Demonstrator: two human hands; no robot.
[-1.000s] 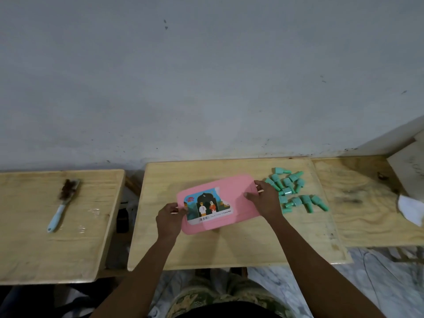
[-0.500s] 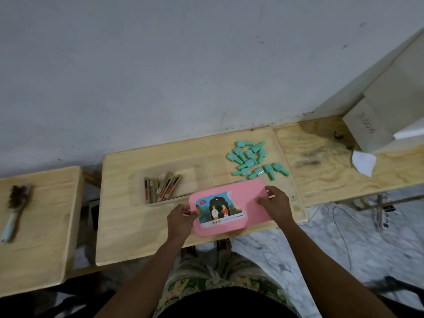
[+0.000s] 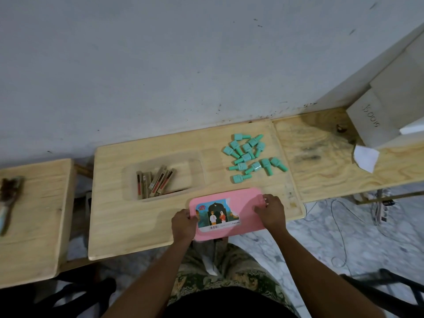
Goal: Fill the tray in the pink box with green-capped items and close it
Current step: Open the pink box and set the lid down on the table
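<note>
A pink lid (image 3: 245, 210) with a colourful picture label is held flat over the near edge of the middle wooden table (image 3: 128, 226). My left hand (image 3: 183, 223) grips its left end and my right hand (image 3: 271, 211) grips its right end. Behind the lid, to the left, stands a clear tray (image 3: 197, 171) holding several brown stick-like packets (image 3: 154, 183). A loose pile of several green-capped items (image 3: 251, 157) lies on the table behind the lid, to the right.
A brush (image 3: 8, 198) lies on the separate wooden table at the left. On the right-hand wooden table (image 3: 332, 171) are a white paper scrap (image 3: 366, 157) and a pale box (image 3: 376, 118). Cables and a power strip (image 3: 382, 210) lie on the marble floor.
The pink lid has come off the tray and moved toward me to the table's near edge, both hands still on it. The clear tray with brown packets is now uncovered. The camera swung down.
</note>
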